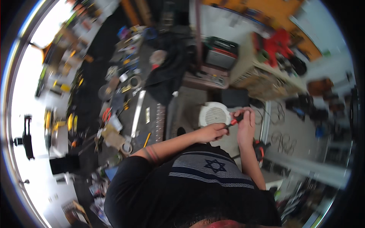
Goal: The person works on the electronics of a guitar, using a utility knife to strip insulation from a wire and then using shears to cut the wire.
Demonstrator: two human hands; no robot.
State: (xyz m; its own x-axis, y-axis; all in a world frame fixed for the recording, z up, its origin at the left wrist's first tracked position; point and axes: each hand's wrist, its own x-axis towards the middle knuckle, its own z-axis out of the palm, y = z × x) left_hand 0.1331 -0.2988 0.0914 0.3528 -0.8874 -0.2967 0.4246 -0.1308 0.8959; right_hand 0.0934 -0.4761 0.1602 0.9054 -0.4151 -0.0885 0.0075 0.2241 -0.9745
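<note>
In front of my body I hold a red-and-black handled tool (237, 119), its exact kind too small to make out. My left hand (214, 132) comes in from the left and closes around its dark lower end. At the other end, the fingers of my right hand (246, 117) wrap over the red part. Just beyond both hands is a white round slatted cover (215, 114), partly hidden by my right fingers.
A dark workbench on the left carries a metal ruler (138, 114), a pencil (147, 139), a tape roll (126, 147) and a black cloth (167, 72). Ahead stand a grey-and-green case (222, 53) and a beige cabinet (262, 79). Cables (281, 140) lie on the floor at right.
</note>
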